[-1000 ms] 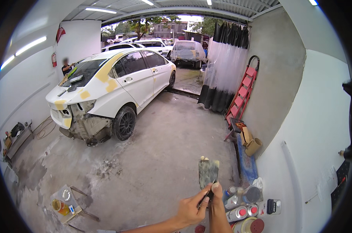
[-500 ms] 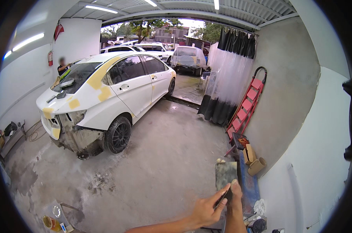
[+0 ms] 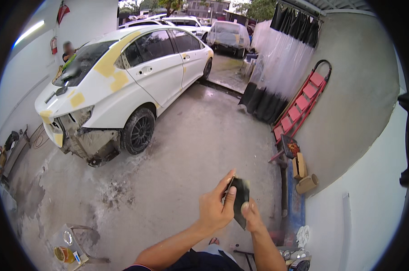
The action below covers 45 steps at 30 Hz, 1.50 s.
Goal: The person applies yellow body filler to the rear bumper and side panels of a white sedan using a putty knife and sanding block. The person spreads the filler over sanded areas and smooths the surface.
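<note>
In front of me, a thin dark rectangular plate [image 3: 242,205] with pale yellowish smears at its edge is held between both hands. My right hand [image 3: 254,218] grips its lower right side, thumb lying on the face. Close against its left edge, my left hand [image 3: 215,207] is closed round a thin dark flat piece [image 3: 226,191], which looks like a putty spreader; its fingers hide most of it. The two dark pieces appear to touch or overlap, though I cannot tell exactly how.
A white car [image 3: 163,70] with yellow filler patches stands ahead left. A small stand [image 3: 84,239] with a yellowish tub [image 3: 63,254] is at lower left. Along the right wall are a red stepladder [image 3: 299,107], a cardboard box [image 3: 299,166] and a plastic curtain [image 3: 285,58]. A person [image 3: 69,52] stands behind the car.
Both hands have moved left and up in view with the plate, which now stands tilted more edge-on. The left hand has gone from the plate's lower end to its upper left edge. The view has tipped downward.
</note>
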Tool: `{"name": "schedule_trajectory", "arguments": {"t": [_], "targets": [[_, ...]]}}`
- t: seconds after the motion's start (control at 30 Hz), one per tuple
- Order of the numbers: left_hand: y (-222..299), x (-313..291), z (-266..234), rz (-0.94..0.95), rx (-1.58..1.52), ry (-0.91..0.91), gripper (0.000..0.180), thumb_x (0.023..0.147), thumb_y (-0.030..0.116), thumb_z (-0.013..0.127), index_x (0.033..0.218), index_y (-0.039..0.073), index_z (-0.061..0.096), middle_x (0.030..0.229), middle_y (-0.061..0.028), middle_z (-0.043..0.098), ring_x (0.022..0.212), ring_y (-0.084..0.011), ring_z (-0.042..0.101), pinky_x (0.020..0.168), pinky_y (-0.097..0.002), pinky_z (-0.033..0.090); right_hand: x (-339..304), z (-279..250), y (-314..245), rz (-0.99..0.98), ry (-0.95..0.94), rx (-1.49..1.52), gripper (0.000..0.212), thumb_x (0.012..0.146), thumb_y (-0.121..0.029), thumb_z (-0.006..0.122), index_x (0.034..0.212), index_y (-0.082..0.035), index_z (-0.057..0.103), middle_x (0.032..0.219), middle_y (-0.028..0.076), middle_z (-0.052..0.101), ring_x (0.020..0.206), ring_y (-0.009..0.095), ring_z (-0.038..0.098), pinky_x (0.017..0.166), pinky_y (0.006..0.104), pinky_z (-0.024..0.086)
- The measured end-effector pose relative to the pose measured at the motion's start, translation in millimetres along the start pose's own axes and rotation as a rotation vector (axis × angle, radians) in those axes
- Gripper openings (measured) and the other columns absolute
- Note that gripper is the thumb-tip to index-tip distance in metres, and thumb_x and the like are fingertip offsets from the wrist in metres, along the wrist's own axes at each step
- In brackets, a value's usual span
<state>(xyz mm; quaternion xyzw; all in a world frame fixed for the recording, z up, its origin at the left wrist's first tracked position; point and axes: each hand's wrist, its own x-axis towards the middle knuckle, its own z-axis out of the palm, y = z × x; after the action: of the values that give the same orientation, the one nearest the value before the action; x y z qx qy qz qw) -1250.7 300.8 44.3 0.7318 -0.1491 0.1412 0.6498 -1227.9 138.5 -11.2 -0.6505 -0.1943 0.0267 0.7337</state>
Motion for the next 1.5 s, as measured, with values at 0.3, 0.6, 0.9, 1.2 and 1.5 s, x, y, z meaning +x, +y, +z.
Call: {"name": "schedule_trajectory", "arguments": {"t": [0.3,0.6,0.9,1.2,1.5], "targets": [[-61.9,55.2,54.2,0.230,0.181,0.139,0.043,0.101,0.022,0.059,0.143,0.012,0.058,0.120,-0.0164,0.071,0.075,-0.0274,0.074,0.068,-0.0363,0.057,72.0,-61.0,34.5,-0.040,-0.055,0.126,0.080,0.099,-0.063,0.051,0.142,0.005,0.046,0.130,0.013,0.060,0.120,0.020,0.058,0.104,0.0364,0.044],[-63.3,150.5,86.6,0.187,0.326,0.524,0.045,0.103,0.015,0.054,0.146,0.002,0.052,0.124,-0.0232,0.069,0.099,-0.0234,0.074,0.078,-0.0324,0.055,117.7,-192.3,56.9,0.388,-0.499,-0.200,0.055,0.103,-0.047,0.057,0.125,0.004,0.062,0.106,0.005,0.069,0.099,0.016,0.063,0.090,0.0308,0.049],[-88.2,130.6,159.9,-0.089,0.478,0.481,0.049,0.099,0.013,0.057,0.146,0.002,0.050,0.109,-0.0239,0.071,0.079,-0.0348,0.071,0.065,-0.0396,0.054,139.2,-195.6,100.7,0.325,-0.106,0.148,0.050,0.106,-0.043,0.055,0.128,0.001,0.063,0.115,0.006,0.070,0.104,0.015,0.061,0.096,0.0318,0.048],[-89.0,122.9,155.8,0.014,0.151,0.483,0.047,0.107,0.024,0.050,0.145,-0.003,0.049,0.147,-0.0259,0.052,0.133,-0.0332,0.055,0.113,-0.0370,0.039,139.0,-170.8,72.3,0.209,0.037,0.028,0.042,0.105,-0.029,0.061,0.132,0.003,0.058,0.111,0.009,0.069,0.106,0.016,0.060,0.098,0.0308,0.047],[-75.3,82.5,92.0,-0.127,0.141,0.613,0.048,0.109,0.026,0.046,0.150,0.001,0.044,0.131,-0.0169,0.063,0.123,-0.0172,0.056,0.107,-0.0305,0.040,123.2,-164.6,90.8,0.138,0.532,0.312,0.066,0.100,-0.011,0.066,0.154,-0.004,0.031,0.130,0.008,0.055,0.112,0.017,0.056,0.099,0.0305,0.047]]}}
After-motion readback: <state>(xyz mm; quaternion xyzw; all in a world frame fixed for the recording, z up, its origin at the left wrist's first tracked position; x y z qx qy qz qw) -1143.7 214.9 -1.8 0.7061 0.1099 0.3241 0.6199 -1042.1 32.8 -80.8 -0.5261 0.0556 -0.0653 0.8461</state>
